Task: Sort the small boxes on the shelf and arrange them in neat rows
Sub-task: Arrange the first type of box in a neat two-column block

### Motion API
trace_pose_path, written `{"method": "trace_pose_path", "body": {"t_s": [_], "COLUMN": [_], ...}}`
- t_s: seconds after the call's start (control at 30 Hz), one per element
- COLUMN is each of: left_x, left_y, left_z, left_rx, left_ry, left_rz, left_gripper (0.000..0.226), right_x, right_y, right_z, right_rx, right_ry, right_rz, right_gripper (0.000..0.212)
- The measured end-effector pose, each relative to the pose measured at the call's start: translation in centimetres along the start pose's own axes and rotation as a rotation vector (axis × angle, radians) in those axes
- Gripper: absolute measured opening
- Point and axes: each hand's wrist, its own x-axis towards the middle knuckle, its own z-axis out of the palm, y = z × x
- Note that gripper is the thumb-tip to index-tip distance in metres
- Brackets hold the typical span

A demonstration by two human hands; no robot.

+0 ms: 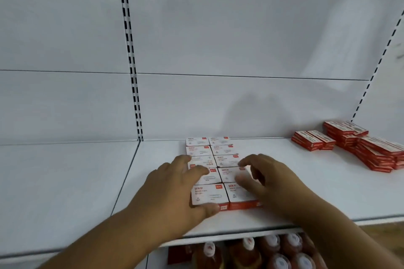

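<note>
The small white boxes with red trim (218,166) lie flat on the white shelf (306,185), set in two columns that run from the front edge back to the rear panel, five boxes deep in each. Neighbouring boxes touch edge to edge. The lettering on the lids is too small and blurred to read.

The left hand (175,188) lies against the left flank of the block. Its fingers are spread and nearly straight over the third and fourth boxes of the left column, and its thumb presses the red front face of the nearest left box (207,194). It holds nothing.

The right hand (269,179) sits at the right flank. Its fingers are curled over the right edge of the fourth box of the right column (231,173), and the thumb lies on the lid of the nearest right box (240,195). Whether it actually clamps a box cannot be told; motion blur hides the fingertips.

Well apart, at the far right of the same shelf, red boxes (371,150) stand in loose, uneven stacks, some skewed.

A slotted upright (131,67) runs down the white back panel (218,39), left of the block. Beneath the shelf, bottles with white caps (273,253) stand on the lower level.
</note>
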Motion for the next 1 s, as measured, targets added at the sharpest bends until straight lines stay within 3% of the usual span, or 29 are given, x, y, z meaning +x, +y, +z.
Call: {"method": "trace_pose_path", "body": {"t_s": [0.13, 0.27, 0.33, 0.47, 0.67, 1.0], "left_x": [-0.6, -0.6, -0.9, -1.4, -2.2, -1.7], "left_y": [0.6, 0.7, 0.7, 1.2, 1.8, 1.5], "left_z": [0.9, 1.3, 1.3, 1.3, 0.8, 1.2], "left_rx": [-0.080, -0.181, -0.209, -0.261, -0.259, -0.255], "left_ry": [0.079, 0.079, 0.071, 0.141, 0.175, 0.168], "left_rz": [0.008, -0.015, -0.020, -0.062, -0.080, -0.042], "left_gripper": [0.071, 0.062, 0.062, 0.068, 0.036, 0.035], "right_x": [-1.4, -1.3, -1.6, -2.5, -3.0, -2.9], "right_y": [-0.3, -0.2, -0.2, 0.3, 0.6, 0.6], "right_z": [-0.6, -0.3, -0.1, -0.6, -0.7, 0.1], "right_rx": [-0.021, -0.022, -0.046, -0.041, -0.115, -0.100], "right_ry": [-0.103, -0.078, -0.067, -0.059, -0.120, -0.083], "right_rz": [-0.057, -0.071, -0.072, -0.132, -0.154, -0.123], "right_gripper": [0.071, 0.072, 0.069, 0.084, 0.045, 0.039]}}
